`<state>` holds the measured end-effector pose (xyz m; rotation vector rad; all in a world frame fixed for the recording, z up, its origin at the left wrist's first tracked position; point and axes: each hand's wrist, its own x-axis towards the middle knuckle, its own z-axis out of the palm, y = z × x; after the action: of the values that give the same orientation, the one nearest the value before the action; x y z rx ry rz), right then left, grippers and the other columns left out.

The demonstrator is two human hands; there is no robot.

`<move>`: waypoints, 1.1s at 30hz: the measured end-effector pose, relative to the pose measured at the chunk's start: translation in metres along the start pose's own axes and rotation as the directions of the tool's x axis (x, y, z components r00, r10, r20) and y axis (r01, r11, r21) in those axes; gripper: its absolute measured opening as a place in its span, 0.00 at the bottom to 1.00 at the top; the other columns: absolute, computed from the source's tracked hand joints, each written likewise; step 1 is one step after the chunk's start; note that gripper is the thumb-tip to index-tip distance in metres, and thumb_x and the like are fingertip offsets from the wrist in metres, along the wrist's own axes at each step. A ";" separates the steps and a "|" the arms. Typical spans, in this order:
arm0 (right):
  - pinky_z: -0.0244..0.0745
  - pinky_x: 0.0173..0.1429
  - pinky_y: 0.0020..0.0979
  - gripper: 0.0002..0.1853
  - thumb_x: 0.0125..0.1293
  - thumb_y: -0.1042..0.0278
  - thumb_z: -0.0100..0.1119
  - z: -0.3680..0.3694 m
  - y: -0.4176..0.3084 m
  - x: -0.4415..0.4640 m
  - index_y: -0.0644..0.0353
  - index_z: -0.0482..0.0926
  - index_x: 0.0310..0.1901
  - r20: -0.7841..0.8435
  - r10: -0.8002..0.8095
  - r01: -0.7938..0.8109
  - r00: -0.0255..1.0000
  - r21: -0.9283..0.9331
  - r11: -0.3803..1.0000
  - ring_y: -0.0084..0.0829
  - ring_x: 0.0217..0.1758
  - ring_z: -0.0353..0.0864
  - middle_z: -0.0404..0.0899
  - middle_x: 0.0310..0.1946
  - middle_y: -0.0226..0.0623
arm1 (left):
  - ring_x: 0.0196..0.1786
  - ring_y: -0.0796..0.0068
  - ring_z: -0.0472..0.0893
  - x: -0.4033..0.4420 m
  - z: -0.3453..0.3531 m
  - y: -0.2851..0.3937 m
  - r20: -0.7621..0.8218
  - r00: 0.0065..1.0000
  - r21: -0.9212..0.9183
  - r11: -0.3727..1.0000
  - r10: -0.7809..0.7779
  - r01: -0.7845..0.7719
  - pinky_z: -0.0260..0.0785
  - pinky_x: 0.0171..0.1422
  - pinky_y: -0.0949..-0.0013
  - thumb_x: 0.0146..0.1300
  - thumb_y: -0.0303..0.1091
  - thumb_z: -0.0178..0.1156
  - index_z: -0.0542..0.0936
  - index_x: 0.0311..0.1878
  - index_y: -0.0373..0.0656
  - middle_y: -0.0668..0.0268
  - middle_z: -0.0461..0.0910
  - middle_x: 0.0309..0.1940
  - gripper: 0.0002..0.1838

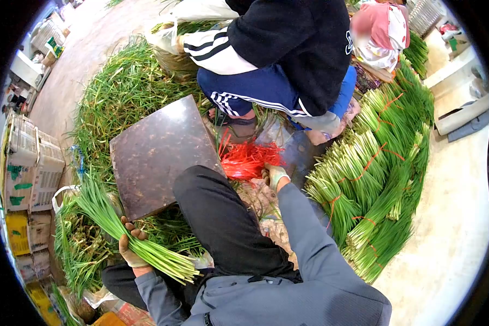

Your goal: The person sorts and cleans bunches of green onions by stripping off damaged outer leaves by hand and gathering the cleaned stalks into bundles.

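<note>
My left hand (133, 247), in a glove with dark fingertips, is closed around a loose bundle of garlic chives (106, 217). The pale stem ends point down to the right, and the green leaves reach up to the left. My right hand (275, 175), also gloved, is at the right edge of a heap of red plastic strips (247, 158). Its fingers are curled against the strips and partly hidden. Between my left hand and the red heap stands a low, dark metal-topped block (160, 155), with my bent knee beside it.
Opposite me sits a person in a dark top (296, 49), with a hand at a bag. Tied chive bundles (364, 163) are stacked to my right. Loose leaves and trimmings (111, 103) surround the block on the left. Cartons (32, 163) stand at far left.
</note>
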<state>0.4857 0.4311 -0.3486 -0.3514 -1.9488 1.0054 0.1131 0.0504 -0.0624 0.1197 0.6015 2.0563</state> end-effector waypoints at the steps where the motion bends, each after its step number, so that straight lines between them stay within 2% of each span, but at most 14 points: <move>1: 0.59 0.15 0.24 0.15 0.75 0.54 0.57 0.000 0.003 -0.005 0.54 0.75 0.32 -0.001 0.002 -0.002 1.000 0.022 1.000 0.24 0.14 0.68 0.75 0.20 0.31 | 0.49 0.71 0.81 -0.002 0.002 0.000 -0.002 1.000 0.000 1.000 0.000 0.000 0.73 0.49 0.67 0.68 0.29 0.59 0.61 0.75 0.42 0.63 0.80 0.56 0.33; 2: 0.60 0.16 0.24 0.14 0.74 0.55 0.58 -0.006 0.004 -0.014 0.53 0.75 0.33 -0.093 0.587 -0.525 0.804 0.351 0.775 0.24 0.15 0.67 0.74 0.21 0.31 | 0.49 0.71 0.81 -0.004 0.005 0.000 -0.009 1.000 0.010 1.000 0.012 -0.012 0.73 0.50 0.67 0.68 0.29 0.59 0.61 0.75 0.43 0.63 0.80 0.56 0.33; 5: 0.60 0.18 0.24 0.09 0.73 0.60 0.60 -0.026 -0.038 -0.017 0.51 0.73 0.36 -0.130 0.917 -0.663 0.376 0.654 0.364 0.23 0.19 0.66 0.74 0.25 0.30 | 0.46 0.74 0.79 -0.002 -0.001 -0.003 -0.065 0.998 0.018 1.000 0.020 -0.019 0.72 0.49 0.68 0.65 0.29 0.63 0.63 0.75 0.44 0.67 0.80 0.55 0.35; 7: 0.62 0.20 0.24 0.08 0.73 0.62 0.59 -0.048 -0.060 -0.021 0.51 0.74 0.36 -0.327 0.944 -0.541 0.049 0.785 0.301 0.22 0.20 0.67 0.73 0.24 0.29 | 0.45 0.75 0.78 -0.002 0.000 -0.003 -0.057 0.998 0.012 0.999 0.030 -0.030 0.71 0.49 0.69 0.65 0.29 0.63 0.63 0.75 0.44 0.69 0.79 0.54 0.35; 9: 0.62 0.20 0.25 0.05 0.72 0.63 0.60 -0.092 -0.101 -0.020 0.51 0.76 0.38 -0.438 0.898 -0.294 0.038 0.854 0.429 0.21 0.19 0.66 0.73 0.24 0.27 | 0.44 0.75 0.78 -0.011 0.006 0.001 -0.053 0.997 0.022 0.998 0.054 -0.053 0.71 0.49 0.69 0.64 0.30 0.63 0.64 0.75 0.44 0.68 0.79 0.53 0.35; 11: 0.63 0.21 0.25 0.06 0.71 0.62 0.61 -0.122 -0.146 0.012 0.54 0.79 0.40 -0.643 0.761 -0.326 -0.081 0.739 0.590 0.20 0.19 0.68 0.74 0.23 0.26 | 0.44 0.76 0.78 -0.007 0.018 0.005 -0.024 0.994 0.029 0.994 0.109 -0.108 0.71 0.48 0.70 0.64 0.30 0.64 0.64 0.74 0.44 0.68 0.80 0.52 0.35; 16: 0.78 0.42 0.27 0.08 0.69 0.68 0.64 -0.160 -0.207 0.095 0.61 0.85 0.44 -0.726 0.496 -0.649 0.476 0.091 0.755 0.27 0.38 0.82 0.86 0.39 0.31 | 0.42 0.75 0.78 -0.010 0.014 0.019 -0.023 0.980 -0.006 0.980 0.197 -0.197 0.75 0.45 0.66 0.63 0.30 0.65 0.65 0.73 0.42 0.69 0.79 0.48 0.35; 17: 0.78 0.49 0.30 0.07 0.68 0.68 0.64 -0.140 -0.263 0.144 0.62 0.85 0.42 -0.582 0.172 -0.486 0.795 -0.441 0.755 0.29 0.41 0.83 0.86 0.39 0.34 | 0.42 0.75 0.78 -0.009 0.010 0.021 -0.023 0.979 -0.019 0.979 0.203 -0.204 0.75 0.45 0.66 0.63 0.30 0.65 0.65 0.73 0.42 0.69 0.79 0.48 0.35; 18: 0.78 0.50 0.33 0.07 0.66 0.69 0.65 -0.123 -0.267 0.169 0.60 0.85 0.42 -0.488 0.273 -0.452 0.829 -0.299 0.840 0.35 0.42 0.85 0.86 0.40 0.38 | 0.41 0.74 0.77 -0.006 0.001 0.025 -0.022 0.984 -0.013 0.984 0.175 -0.175 0.75 0.45 0.65 0.63 0.30 0.65 0.66 0.72 0.42 0.70 0.78 0.45 0.34; 20: 0.78 0.49 0.37 0.07 0.62 0.71 0.65 -0.071 -0.288 0.229 0.59 0.86 0.42 -0.202 0.113 -0.198 0.973 -0.474 0.858 0.45 0.43 0.84 0.85 0.38 0.42 | 0.40 0.73 0.77 -0.011 -0.004 0.030 -0.037 0.989 -0.050 0.988 0.146 -0.148 0.74 0.45 0.65 0.63 0.29 0.64 0.67 0.71 0.42 0.71 0.76 0.41 0.32; 23: 0.78 0.47 0.38 0.08 0.64 0.63 0.64 0.032 -0.314 0.291 0.55 0.87 0.41 0.212 0.103 0.033 0.972 -0.556 0.831 0.45 0.40 0.84 0.84 0.35 0.42 | 0.40 0.71 0.78 -0.022 0.025 0.035 -0.055 0.969 -0.106 0.964 0.239 -0.244 0.76 0.49 0.62 0.62 0.28 0.64 0.68 0.70 0.41 0.69 0.77 0.41 0.32; 27: 0.79 0.50 0.43 0.09 0.64 0.62 0.59 0.186 -0.269 0.293 0.53 0.87 0.37 0.562 0.274 0.242 0.780 -0.675 0.697 0.46 0.44 0.85 0.85 0.36 0.42 | 0.41 0.68 0.82 -0.032 -0.001 0.049 -0.061 0.948 -0.041 0.948 0.313 -0.315 0.77 0.48 0.60 0.60 0.28 0.67 0.67 0.71 0.38 0.64 0.82 0.43 0.35; 31: 0.78 0.57 0.43 0.19 0.62 0.63 0.63 0.262 -0.254 0.257 0.56 0.81 0.55 0.654 0.408 0.199 0.637 -0.651 0.733 0.51 0.52 0.83 0.82 0.49 0.51 | 0.37 0.66 0.81 -0.039 -0.001 0.059 -0.174 0.908 0.087 0.924 0.382 -0.372 0.77 0.45 0.60 0.56 0.28 0.69 0.69 0.68 0.34 0.64 0.81 0.39 0.35; 33: 0.77 0.61 0.41 0.29 0.60 0.61 0.67 0.268 -0.274 0.244 0.60 0.74 0.63 0.462 0.367 -0.056 0.808 -0.559 0.827 0.51 0.56 0.81 0.80 0.55 0.54 | 0.35 0.66 0.81 -0.042 0.000 0.067 -0.237 0.901 0.156 0.930 0.363 -0.334 0.76 0.43 0.61 0.55 0.27 0.70 0.70 0.66 0.34 0.64 0.80 0.37 0.34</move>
<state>0.1678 0.2636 -0.0708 -0.6634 -2.7822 0.7405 0.0835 -0.0126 -0.0246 0.0196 0.9149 2.4081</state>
